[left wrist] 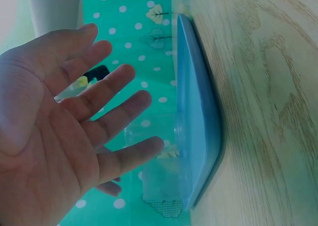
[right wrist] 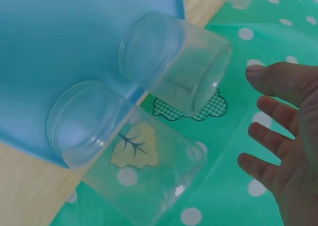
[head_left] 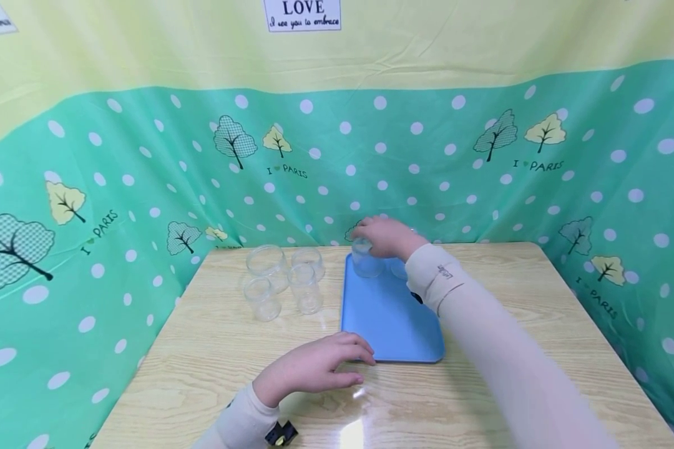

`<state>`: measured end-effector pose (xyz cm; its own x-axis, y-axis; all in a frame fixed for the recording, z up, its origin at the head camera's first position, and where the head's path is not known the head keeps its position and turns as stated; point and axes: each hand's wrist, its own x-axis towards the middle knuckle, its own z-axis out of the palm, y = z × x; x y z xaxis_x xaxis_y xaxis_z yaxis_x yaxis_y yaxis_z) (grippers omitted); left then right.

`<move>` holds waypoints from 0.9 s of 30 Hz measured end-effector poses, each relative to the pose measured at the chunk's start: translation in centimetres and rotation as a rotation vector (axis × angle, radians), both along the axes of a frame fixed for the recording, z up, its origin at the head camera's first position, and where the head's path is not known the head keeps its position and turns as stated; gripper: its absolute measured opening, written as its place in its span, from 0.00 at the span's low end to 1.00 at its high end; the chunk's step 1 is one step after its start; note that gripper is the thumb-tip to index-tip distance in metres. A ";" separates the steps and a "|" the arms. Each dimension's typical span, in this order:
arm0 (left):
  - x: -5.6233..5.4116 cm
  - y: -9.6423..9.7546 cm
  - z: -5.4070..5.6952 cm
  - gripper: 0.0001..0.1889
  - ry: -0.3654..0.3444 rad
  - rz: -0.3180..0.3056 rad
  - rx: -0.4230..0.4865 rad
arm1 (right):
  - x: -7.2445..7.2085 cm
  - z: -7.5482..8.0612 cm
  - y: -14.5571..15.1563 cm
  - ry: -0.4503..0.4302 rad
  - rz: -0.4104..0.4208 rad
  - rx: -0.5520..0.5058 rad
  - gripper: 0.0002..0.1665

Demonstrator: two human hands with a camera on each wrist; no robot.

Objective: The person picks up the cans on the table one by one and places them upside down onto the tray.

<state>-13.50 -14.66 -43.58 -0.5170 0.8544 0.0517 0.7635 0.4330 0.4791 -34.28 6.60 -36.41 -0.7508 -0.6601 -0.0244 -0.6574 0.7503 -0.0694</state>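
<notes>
Two clear jars stand at the far end of a blue tray (head_left: 393,324). The left jar (head_left: 367,265) is just below my right hand (head_left: 386,237); the other jar (head_left: 399,268) is partly hidden by the sleeve. In the right wrist view, the smaller jar (right wrist: 174,62) and the taller jar (right wrist: 126,146) have their ridged rims toward the tray. The right hand's fingers are spread and apart from both. My left hand (head_left: 320,365) hovers by the tray's near left corner, fingers loosely extended, holding nothing.
Several more clear jars stand left of the tray on the wooden table, among them a wide jar (head_left: 268,265) and a tall slim jar (head_left: 306,290). A green and yellow curtain (head_left: 326,149) hangs behind and along both sides.
</notes>
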 end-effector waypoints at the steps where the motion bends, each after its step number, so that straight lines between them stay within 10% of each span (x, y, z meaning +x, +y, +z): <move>1: 0.0 0.0 0.0 0.13 -0.004 0.000 -0.002 | 0.2 0.2 0.2 0.016 0.003 -0.011 0.34; 27: 0.2 -0.3 0.5 0.12 0.025 0.032 0.005 | 8.8 -1.0 6.3 0.407 0.142 -0.370 0.32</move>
<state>-13.35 -14.96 -43.05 -0.5425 0.8372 0.0693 0.7610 0.4549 0.4626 -25.48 12.91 -37.40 -0.5543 -0.6650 0.5006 -0.7792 0.6261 -0.0310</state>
